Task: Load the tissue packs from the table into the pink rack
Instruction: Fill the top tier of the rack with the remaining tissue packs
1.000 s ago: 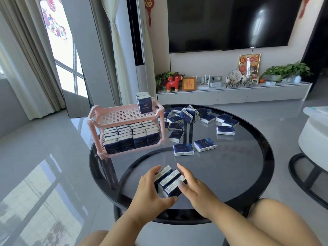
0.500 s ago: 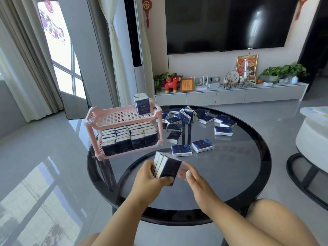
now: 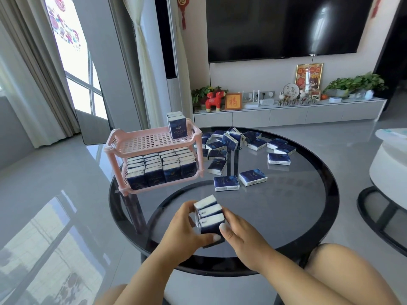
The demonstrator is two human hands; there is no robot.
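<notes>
Three tissue packs (image 3: 209, 216) stand pressed together as one bundle, white ends up, above the near part of the round glass table (image 3: 286, 216). The left hand (image 3: 185, 230) grips the bundle from the left, its thumb lying across the dark front face of the nearest pack. The right hand (image 3: 240, 236) closes on the bundle from the right, thumb tip touching the same front pack. So the bundle sits squeezed between both hands, held by each.

Farther out and to the left, the pink rack (image 3: 154, 155) stands on the table's left edge. Its lower shelf is packed with upright packs in rows. Its upper shelf holds only a small upright stack of packs (image 3: 177, 125) in the far right corner; the rest of that perforated shelf is bare.

To the right of the rack, loose tissue packs (image 3: 240, 146) lie scattered across the far half of the table, two of them, flat and side by side (image 3: 240, 180), nearest the hands. Behind the table, a low TV cabinet (image 3: 286, 114) runs along the wall.
</notes>
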